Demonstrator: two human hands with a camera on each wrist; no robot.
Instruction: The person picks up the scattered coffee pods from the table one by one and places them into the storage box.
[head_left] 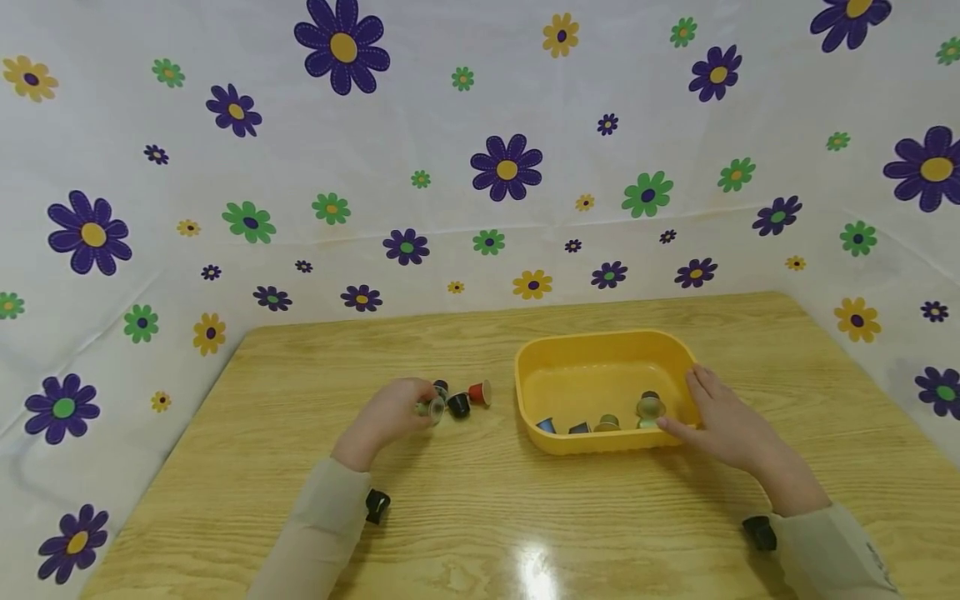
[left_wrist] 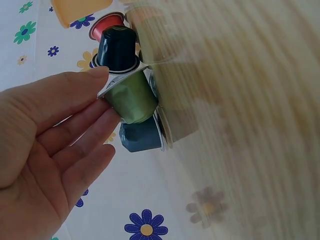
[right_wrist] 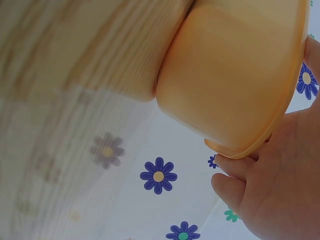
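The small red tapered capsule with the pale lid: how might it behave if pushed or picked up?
The red capsule would likely roll in a curve, as it lies on its side with a rim wider than its base. A leftward push may nudge the small dark capsule beside it. Its smooth-looking body could be slippery.

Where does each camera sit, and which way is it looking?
Head: on the person's head, facing forward and down at the wooden table, yellow bin and flowered cloth; left grip, right grip and both sleeves show.
Left wrist: on that wrist, facing the green capsule that the left grip holds; only that grip shows.
Right wrist: on that wrist, facing the yellow bin from outside; only the right grip shows.
Head and right wrist share the yellow bin and the right grip.
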